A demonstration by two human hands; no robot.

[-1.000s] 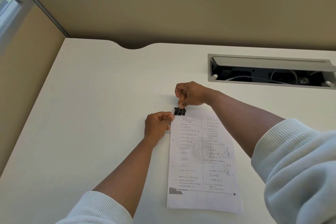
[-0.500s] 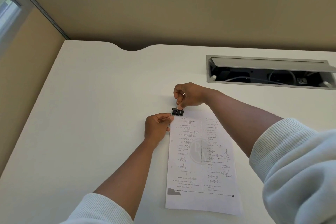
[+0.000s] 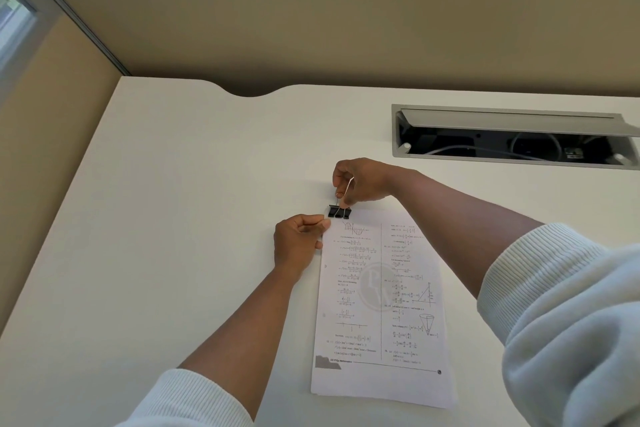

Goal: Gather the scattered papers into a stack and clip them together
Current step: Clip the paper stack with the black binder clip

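A stack of printed maths papers lies squared up on the white desk, long side running away from me. A black binder clip grips the stack's far left corner. My right hand is behind the clip and pinches its wire handle, which stands up from the clip. My left hand rests at the stack's left edge just below the clip, with thumb and fingers pinching the paper's top left corner.
An open grey cable tray with wires inside is sunk into the desk at the far right. A curved notch cuts the desk's far edge. Tan partition walls close off the back and left.
My right hand has lifted the clip's wire handle from lying low to standing upright. The clip and paper stack stay where they were, and my left hand holds its place.
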